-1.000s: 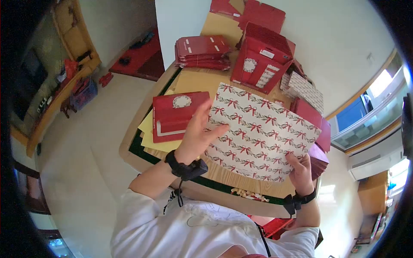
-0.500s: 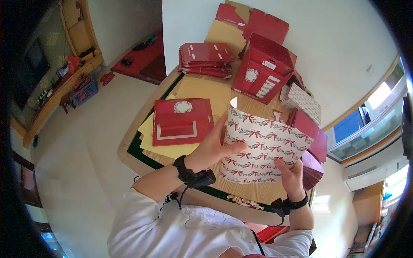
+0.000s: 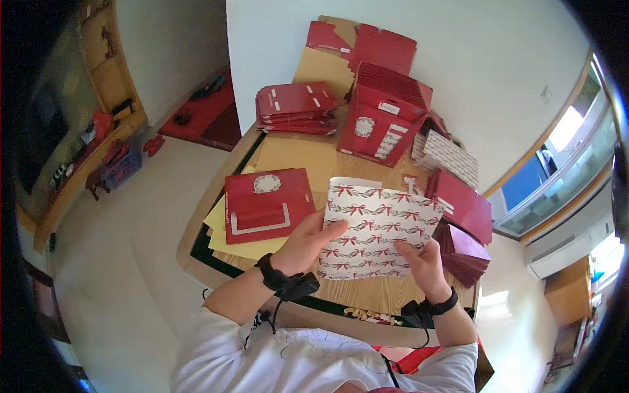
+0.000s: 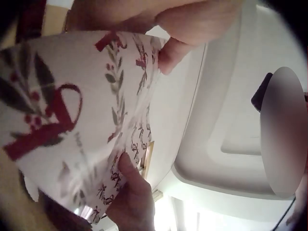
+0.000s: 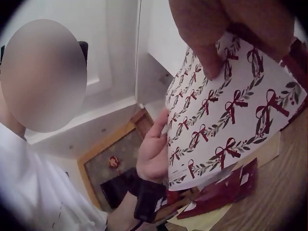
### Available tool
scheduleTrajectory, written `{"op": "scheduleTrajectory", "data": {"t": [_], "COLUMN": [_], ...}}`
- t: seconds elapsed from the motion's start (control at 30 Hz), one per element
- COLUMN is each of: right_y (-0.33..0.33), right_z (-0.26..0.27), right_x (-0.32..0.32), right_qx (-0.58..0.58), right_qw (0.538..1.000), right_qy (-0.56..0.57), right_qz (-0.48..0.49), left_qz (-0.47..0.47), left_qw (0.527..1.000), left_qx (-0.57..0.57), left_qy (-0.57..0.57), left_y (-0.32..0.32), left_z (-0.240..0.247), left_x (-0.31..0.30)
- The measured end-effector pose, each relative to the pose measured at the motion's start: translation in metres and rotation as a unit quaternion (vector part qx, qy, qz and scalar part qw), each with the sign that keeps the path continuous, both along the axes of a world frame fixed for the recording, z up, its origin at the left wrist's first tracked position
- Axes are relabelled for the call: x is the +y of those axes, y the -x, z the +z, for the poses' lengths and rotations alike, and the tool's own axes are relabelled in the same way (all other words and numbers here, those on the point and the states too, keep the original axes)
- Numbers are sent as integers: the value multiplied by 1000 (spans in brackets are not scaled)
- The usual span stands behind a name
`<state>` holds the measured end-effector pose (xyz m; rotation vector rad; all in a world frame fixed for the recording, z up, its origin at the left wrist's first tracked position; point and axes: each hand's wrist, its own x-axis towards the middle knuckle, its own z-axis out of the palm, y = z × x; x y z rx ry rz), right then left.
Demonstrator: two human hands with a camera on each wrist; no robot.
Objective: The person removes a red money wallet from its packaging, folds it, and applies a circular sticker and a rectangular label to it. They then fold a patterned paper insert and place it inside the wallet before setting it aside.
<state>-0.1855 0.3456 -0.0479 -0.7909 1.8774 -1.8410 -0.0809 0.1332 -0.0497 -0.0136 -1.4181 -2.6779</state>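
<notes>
A white sheet printed with red bows and green garlands (image 3: pixel 380 229) is held up over the front of the table, curved along its top. My left hand (image 3: pixel 303 243) grips its left edge, thumb on the printed face, fingers hidden behind. At the lower right, my right hand (image 3: pixel 427 267) pinches the sheet with the thumb in front. The left wrist view shows the sheet (image 4: pixel 72 120) bowed between both thumbs; in the right wrist view the sheet (image 5: pixel 211 120) hangs under my right hand (image 5: pixel 216 29). A flat red printed folder (image 3: pixel 268 203) lies left of the sheet.
Red folders are stacked (image 3: pixel 295 108) at the back left, beside a tall red box (image 3: pixel 383 118). Patterned packs (image 3: pixel 451 157), a red folder (image 3: pixel 465 208) and a dark red pile (image 3: pixel 464 255) stand along the right. Yellow sheets (image 3: pixel 229 247) lie under the left folder.
Both hands have come closer together, the right one moving leftward. The sheet, spread wide and fairly flat a second ago, is now narrower and more curved.
</notes>
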Motion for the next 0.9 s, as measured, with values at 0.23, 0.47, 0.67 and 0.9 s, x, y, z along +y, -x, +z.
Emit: {"op": "scheduleTrajectory", "data": {"t": [0.23, 0.47, 0.67, 0.9], "right_y": [3, 7, 14, 11], "right_z": [-1, -3, -2, 3], "right_x": [-3, -6, -14, -39], "right_qx": [-7, -123, -186, -189], "right_qw": [1000, 982, 953, 928], "right_qy": [0, 117, 142, 150], "right_qz": [17, 77, 192, 284], "left_qz": [14, 4, -17, -85], "left_qw": [999, 998, 994, 985], "left_qx": [-39, 1, 47, 92], "left_qy": [-12, -63, -102, -116], "left_y": [1, 3, 5, 12], "left_z": [-13, -8, -7, -18], "left_x": [-5, -7, -2, -4]}}
